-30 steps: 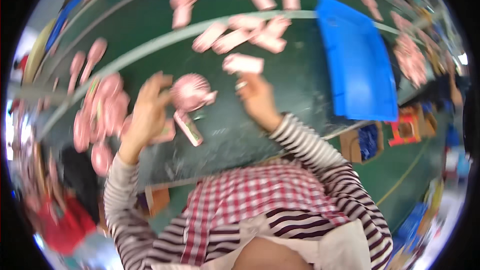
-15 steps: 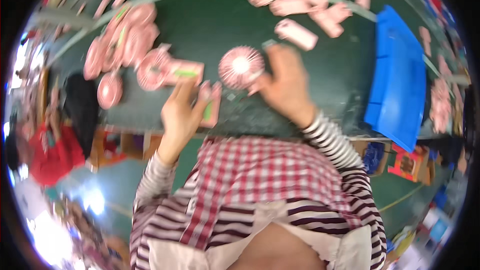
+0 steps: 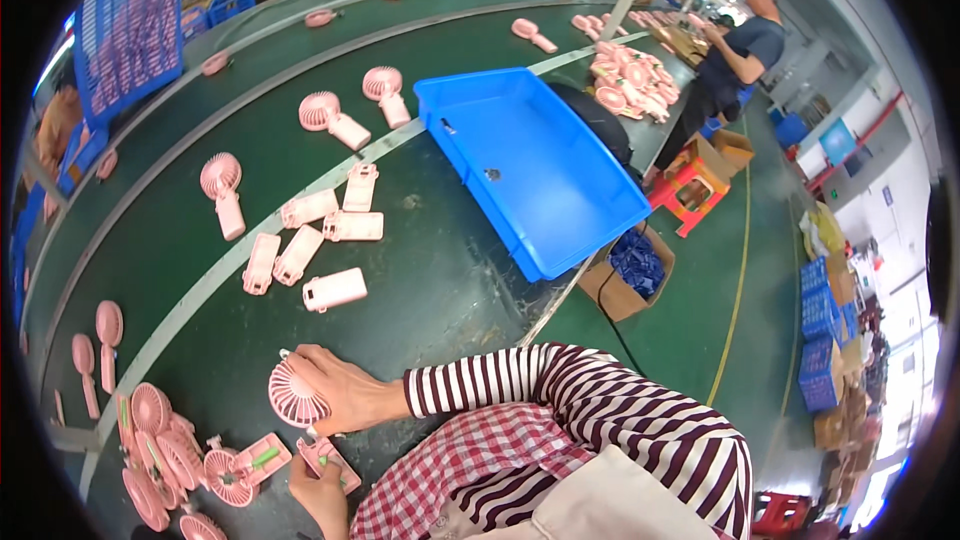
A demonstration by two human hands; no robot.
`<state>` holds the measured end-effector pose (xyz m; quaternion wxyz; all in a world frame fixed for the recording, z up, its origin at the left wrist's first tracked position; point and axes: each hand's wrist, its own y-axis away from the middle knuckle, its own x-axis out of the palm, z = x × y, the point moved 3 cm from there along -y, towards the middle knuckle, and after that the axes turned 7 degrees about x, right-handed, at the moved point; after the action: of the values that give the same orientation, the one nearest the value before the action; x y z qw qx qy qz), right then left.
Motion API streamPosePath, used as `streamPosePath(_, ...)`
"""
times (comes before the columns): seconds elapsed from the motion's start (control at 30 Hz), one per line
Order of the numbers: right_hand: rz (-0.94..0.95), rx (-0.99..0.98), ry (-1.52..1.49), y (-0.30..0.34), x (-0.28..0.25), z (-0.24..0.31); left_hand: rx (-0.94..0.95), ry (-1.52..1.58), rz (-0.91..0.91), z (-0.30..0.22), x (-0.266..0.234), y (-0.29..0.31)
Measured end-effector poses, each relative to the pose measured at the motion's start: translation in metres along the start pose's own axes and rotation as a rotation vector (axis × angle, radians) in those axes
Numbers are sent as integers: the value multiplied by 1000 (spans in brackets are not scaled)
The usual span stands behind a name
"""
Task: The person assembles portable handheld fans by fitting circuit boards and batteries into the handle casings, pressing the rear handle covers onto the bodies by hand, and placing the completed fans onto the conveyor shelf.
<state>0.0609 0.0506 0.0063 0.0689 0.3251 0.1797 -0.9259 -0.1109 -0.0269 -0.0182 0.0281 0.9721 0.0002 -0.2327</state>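
Observation:
My right hand (image 3: 345,395) closes over the edge of a round pink fan head (image 3: 297,395) with a ribbed grille, low above or on the dark green table; its underside is hidden. My left hand (image 3: 318,502) grips a pink fan handle half (image 3: 338,467) with a green strip in it, near the table's front edge. Just left of that lies an opened fan (image 3: 228,475) with a green strip in its handle (image 3: 265,457). A pile of pink fans (image 3: 160,440) lies further left.
Several pink handle shells (image 3: 335,289) lie beyond my right hand. A blue plastic bin (image 3: 540,170) stands to their right, near the table edge. Upright-headed fans (image 3: 220,180) sit past a pale rail (image 3: 210,295). A person (image 3: 740,50) in dark clothes stands at the far right beside heaped fans (image 3: 632,80).
The view has swung to the right, bringing the bin and the far person into sight. My right hand now covers the fan head's edge; my left hand still holds the handle half.

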Motion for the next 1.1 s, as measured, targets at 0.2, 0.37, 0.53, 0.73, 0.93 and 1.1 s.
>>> streamPosePath(0.2, 176, 466, -1263, -17, -2, -13, -208, 701, 149, -24, 22, -27)
streamPosePath(0.37, 255, 660, -1696, -24, -1, -21, -274, 1186, 330, -46, 37, -45)
streamPosePath(0.53, 243, 750, -1720, -25, 11, -27, -329, 1090, 308, -25, 34, -46)
streamPosePath(0.73, 76, 683, -1630, -37, -4, -63, -359, 1224, 241, -26, 45, -56)
streamPosePath(0.93, 163, 557, -1375, -61, -41, -31, -407, 932, 67, -45, 20, -61)
streamPosePath(1.1, 262, 596, -1392, -57, -37, -33, -410, 850, 70, -44, 20, -68)
